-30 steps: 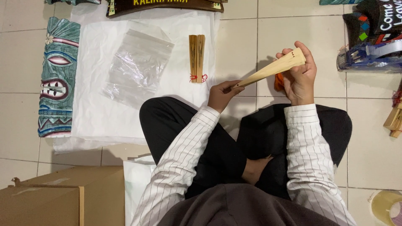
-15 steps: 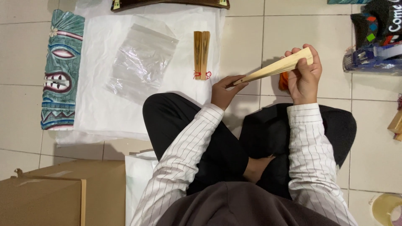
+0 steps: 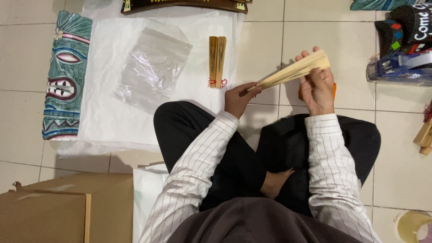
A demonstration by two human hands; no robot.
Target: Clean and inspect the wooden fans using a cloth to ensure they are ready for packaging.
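While seated cross-legged on the tiled floor [image 3: 265,45], holding a closed wooden folding fan [image 3: 290,72] up between both hands, slanted from lower left to upper right. Left hand [image 3: 238,96] pinched shut on the narrow pivot end, fingertips curled round it. Right hand [image 3: 317,85] closed on the wide end, fingers wrapped over the top edge and thumb pressed along the slats; something small and orange [image 3: 334,88] peeking out behind that hand, too hidden to tell what. Both forearms in white pinstriped sleeves [image 3: 324,153], resting above black trousers [image 3: 234,157].

Lying flat on a white plastic sheet [image 3: 112,121], just beyond the left hand: a second closed wooden fan [image 3: 217,60] with red thread at its near end. Near it, to the left, a crumpled clear zip bag [image 3: 150,67]. Further left, at the sheet's edge, a carved teal mask [image 3: 65,76] with bared teeth. At the top edge, a dark carved board [image 3: 189,5], partly cut off. At the lower left, a cardboard box [image 3: 58,211]. Off to the upper right, well apart from the hands, a pile of coloured goods with a blue tape dispenser [image 3: 398,65]. At the lower right corner, 1 roll of tape [image 3: 411,227].
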